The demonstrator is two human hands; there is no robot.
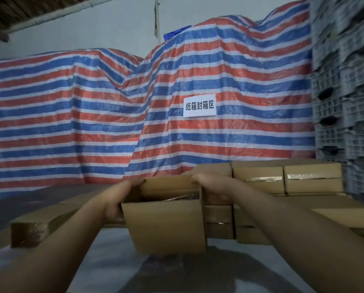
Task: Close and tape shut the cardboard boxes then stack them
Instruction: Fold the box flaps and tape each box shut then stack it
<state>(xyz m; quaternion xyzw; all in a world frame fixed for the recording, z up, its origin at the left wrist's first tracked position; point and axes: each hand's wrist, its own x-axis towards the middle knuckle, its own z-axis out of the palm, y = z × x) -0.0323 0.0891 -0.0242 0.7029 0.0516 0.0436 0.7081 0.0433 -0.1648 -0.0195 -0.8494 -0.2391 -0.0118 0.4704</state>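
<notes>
An open brown cardboard box is held up in front of me above the grey work surface, its top flaps raised and something dark and shiny showing inside. My left hand grips its left side, fingers curled over the far flap's left end. My right hand grips the right side, fingers hooked over the same flap's right end. A stack of taped boxes stands just behind and to the right.
A taped box lies at the left. A red, white and blue striped tarp with a white paper sign covers piles behind. Grey plastic crates tower at the right.
</notes>
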